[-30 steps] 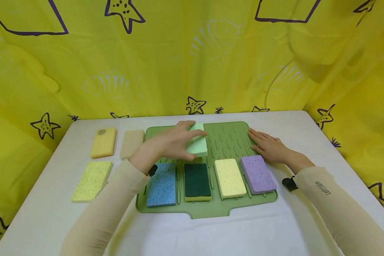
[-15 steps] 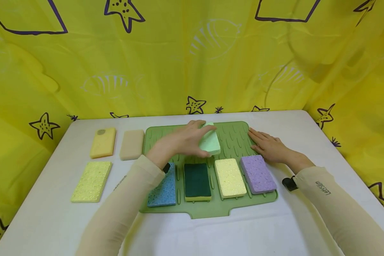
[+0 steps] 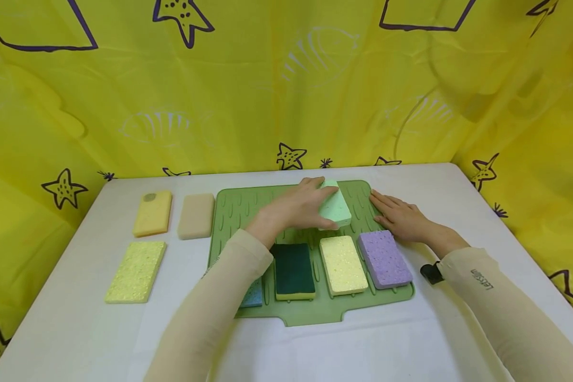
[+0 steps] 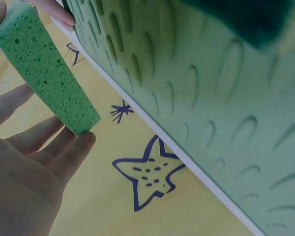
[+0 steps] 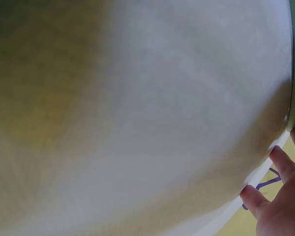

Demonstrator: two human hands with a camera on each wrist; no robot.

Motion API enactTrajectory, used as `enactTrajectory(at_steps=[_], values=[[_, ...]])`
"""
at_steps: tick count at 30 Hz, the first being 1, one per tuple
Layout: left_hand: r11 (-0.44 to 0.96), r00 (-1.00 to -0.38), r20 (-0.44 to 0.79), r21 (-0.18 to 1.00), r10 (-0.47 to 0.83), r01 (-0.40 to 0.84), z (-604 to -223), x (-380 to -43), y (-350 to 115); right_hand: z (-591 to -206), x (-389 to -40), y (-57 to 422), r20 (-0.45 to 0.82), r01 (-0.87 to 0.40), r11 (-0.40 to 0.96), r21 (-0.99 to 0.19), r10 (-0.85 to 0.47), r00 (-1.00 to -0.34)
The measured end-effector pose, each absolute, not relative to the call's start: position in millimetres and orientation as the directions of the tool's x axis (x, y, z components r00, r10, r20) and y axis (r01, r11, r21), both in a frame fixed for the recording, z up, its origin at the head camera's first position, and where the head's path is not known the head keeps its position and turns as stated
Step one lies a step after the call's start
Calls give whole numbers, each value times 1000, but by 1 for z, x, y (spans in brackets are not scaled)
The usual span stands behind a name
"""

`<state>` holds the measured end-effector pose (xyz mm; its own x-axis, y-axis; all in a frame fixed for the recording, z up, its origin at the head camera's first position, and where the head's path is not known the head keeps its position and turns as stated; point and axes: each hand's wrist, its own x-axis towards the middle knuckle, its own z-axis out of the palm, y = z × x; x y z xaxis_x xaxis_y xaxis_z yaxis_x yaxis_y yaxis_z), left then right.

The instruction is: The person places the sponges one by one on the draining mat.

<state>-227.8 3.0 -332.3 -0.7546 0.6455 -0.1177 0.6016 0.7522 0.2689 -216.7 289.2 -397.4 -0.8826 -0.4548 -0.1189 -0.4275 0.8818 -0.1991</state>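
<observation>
In the head view my left hand (image 3: 301, 206) grips a light green sponge (image 3: 335, 206) by its sides, over the back right of a green ridged mat (image 3: 241, 204). The left wrist view shows the same sponge (image 4: 46, 69) held between thumb and fingers, apart from the mat. My right hand (image 3: 401, 218) lies flat with fingers straight at the mat's right edge. Along the mat's front half sit a dark green scouring sponge (image 3: 294, 269), a pale yellow sponge (image 3: 344, 265) and a purple sponge (image 3: 385, 260). A blue sponge (image 3: 252, 296) is mostly hidden under my left forearm.
Left of the mat, on the white table (image 3: 76, 323), lie a yellow sponge with a dark spot (image 3: 153, 215), a beige sponge (image 3: 196, 216) and a yellow-green sponge (image 3: 136, 272). A yellow patterned curtain (image 3: 248, 90) stands behind and at both sides.
My left hand has carried the light green sponge rightward across the back of the mat, and its forearm now covers most of the blue sponge. The right hand has stayed in place.
</observation>
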Motion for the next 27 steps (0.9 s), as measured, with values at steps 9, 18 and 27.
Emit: enactTrajectory(at_steps=[9,18,27], values=[[763,-758,-117,204,642,614,-336,-232,25,-397,-217,290,-117,-426,882,-201,-454,-883],[797,-780,-175,190,601,573,-337,-237,45,-397,-217,290,-100,-441,876,-198,-465,-880],[795,-776,-174,103,606,597,-343,-239,65,-398,-217,291,-103,-431,879,-202,-457,-883]])
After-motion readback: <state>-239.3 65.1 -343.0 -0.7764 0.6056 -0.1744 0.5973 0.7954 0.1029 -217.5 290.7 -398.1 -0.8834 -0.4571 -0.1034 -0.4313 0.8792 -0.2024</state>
